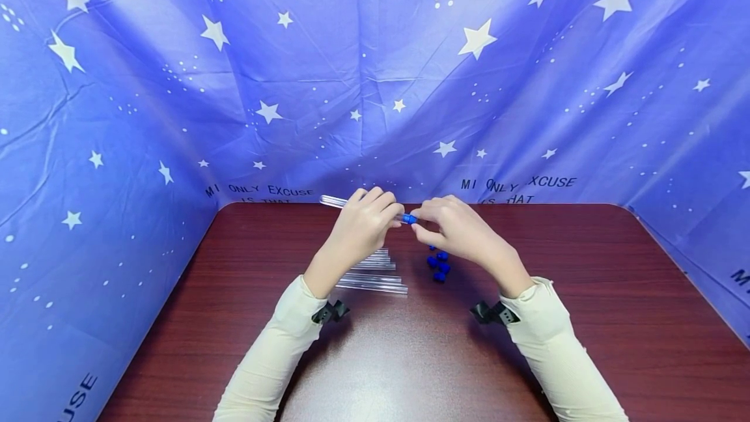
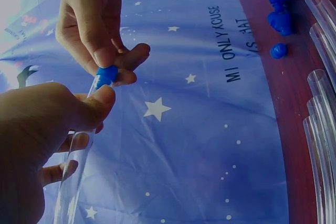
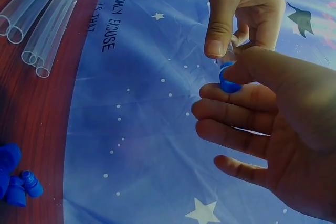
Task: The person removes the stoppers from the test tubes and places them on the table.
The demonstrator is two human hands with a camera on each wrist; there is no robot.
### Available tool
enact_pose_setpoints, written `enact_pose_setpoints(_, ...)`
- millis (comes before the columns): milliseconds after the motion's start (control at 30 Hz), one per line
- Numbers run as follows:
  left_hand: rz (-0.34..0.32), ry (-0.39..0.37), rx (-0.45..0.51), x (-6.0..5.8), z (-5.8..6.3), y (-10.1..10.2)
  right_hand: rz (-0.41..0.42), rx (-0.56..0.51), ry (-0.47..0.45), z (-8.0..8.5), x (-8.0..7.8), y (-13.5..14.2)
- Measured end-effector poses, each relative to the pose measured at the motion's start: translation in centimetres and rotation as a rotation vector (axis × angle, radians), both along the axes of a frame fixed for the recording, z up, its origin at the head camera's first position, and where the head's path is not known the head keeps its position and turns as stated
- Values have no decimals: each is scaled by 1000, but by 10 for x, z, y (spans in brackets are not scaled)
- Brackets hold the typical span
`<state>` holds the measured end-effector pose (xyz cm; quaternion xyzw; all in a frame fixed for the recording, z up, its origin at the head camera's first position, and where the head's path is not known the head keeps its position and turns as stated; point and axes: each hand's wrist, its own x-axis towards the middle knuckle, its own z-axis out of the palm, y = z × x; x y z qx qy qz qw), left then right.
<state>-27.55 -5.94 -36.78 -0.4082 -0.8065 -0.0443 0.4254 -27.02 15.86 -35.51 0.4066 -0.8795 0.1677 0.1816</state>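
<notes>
My left hand (image 1: 364, 221) grips a clear tube (image 2: 71, 190) near one end; the rest of it sticks out past the hand to the left. A blue cap (image 2: 107, 74) sits at the gripped end of this tube. Thumb and index finger of my right hand (image 1: 465, 230) pinch the cap, the thumb partly covering it in the right wrist view. The other right fingers stretch away from the cap. Both hands are raised over the far part of the table, close together.
Several clear tubes (image 1: 375, 284) lie side by side on the dark red wooden table (image 1: 586, 292), below the left hand. Several loose blue caps (image 1: 439, 267) are clustered to their right. A blue star-patterned cloth (image 1: 363, 83) hangs behind the table and along both sides.
</notes>
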Motion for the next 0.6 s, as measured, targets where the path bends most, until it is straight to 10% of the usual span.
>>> enact_pose_setpoints(300,20,7,-1,2,0,0,52,0,313,-5,-2,-5)
enact_pose_setpoints(600,25,-22,-14,3,2,-2,79,-16,383,-6,-1,-8)
